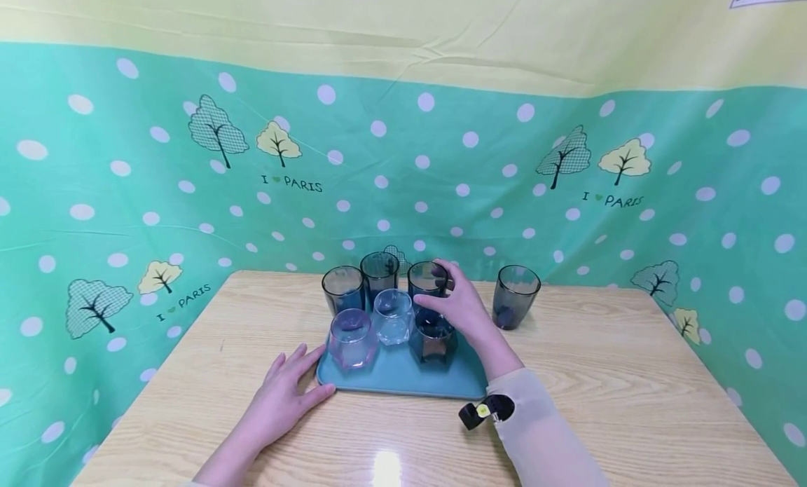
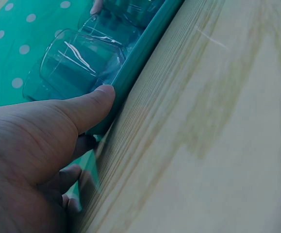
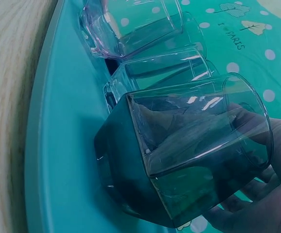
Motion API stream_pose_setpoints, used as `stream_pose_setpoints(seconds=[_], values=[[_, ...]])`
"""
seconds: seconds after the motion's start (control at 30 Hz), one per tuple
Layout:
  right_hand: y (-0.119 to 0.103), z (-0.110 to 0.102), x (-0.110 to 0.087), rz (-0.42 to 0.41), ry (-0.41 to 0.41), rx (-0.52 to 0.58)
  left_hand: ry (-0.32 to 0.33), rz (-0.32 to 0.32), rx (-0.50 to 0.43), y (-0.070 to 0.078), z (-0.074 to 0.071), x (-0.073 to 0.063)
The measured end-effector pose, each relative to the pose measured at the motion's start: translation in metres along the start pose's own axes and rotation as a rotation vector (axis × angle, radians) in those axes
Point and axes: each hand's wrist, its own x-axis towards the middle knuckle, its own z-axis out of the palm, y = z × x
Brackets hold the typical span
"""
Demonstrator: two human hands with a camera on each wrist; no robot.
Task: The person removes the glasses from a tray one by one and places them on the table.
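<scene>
A teal tray [image 1: 403, 382] bears short faceted glasses at the front: a pinkish one [image 1: 352, 343], a clear one [image 1: 394, 319] and a dark grey one [image 1: 433, 343]. Tall dark ribbed tumblers stand behind them, among them a left one [image 1: 343, 291] and a middle one [image 1: 380, 270]. My right hand [image 1: 463, 305] reaches over the tray's right side and grips the rightmost tall tumbler [image 1: 424, 277], thumb in front, fingers round its far side. In the right wrist view the short dark glass [image 3: 179, 150] partly hides that hand. My left hand [image 1: 286, 392] touches the tray's front left corner, fingers spread, thumb on the rim.
Another tall dark tumbler [image 1: 515, 298] stands on the wooden table [image 1: 630, 389], right of the tray. Behind the table hangs a green dotted cloth [image 1: 410, 179]. A small black device [image 1: 485, 410] is strapped to my right wrist.
</scene>
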Motion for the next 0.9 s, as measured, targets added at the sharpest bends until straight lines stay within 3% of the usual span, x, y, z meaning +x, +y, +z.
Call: stream_pose_setpoints(seconds=[0.9], values=[[-0.0047, -0.0034, -0.0029, 0.039, 0.056, -0.013, -0.008, -0.007, 0.008, 0.0023, -0.0015, -0.0004]])
